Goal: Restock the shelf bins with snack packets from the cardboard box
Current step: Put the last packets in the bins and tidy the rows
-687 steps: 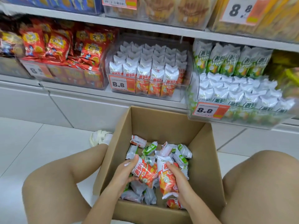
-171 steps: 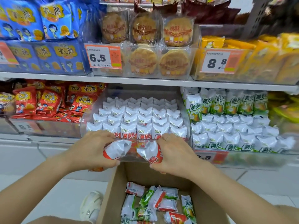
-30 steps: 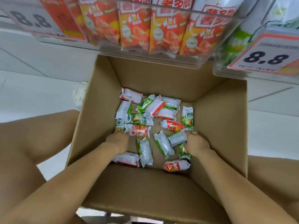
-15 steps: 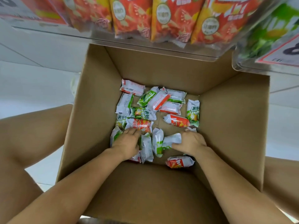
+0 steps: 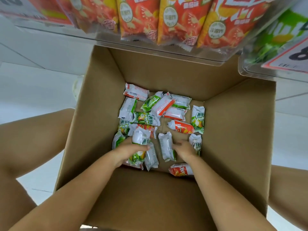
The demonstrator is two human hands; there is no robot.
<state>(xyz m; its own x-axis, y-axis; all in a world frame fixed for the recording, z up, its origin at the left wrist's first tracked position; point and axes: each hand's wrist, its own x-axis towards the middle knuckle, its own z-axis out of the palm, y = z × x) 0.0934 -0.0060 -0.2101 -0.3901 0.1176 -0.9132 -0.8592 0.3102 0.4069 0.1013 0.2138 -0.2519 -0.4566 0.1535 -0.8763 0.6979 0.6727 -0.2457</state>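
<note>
The open cardboard box stands on the floor between my knees, with several red and green snack packets loose on its bottom. My left hand is low in the box and grips a green-and-white packet, raised a little above the others. My right hand is blurred; its fingers reach left and touch another green-and-white packet lying flat. A red packet lies just below my right wrist. Above the box hangs the clear shelf bin of red packets.
A second clear bin with green packets and a price tag juts out at the upper right, over the box's far corner. My bare legs flank the box. A white shoe shows by the box's left wall on the tiled floor.
My left hand has closed round a green packet and lifted it off the pile. My right hand has slid slightly right, beside the packet it was covering. The view has dipped closer to the box.
</note>
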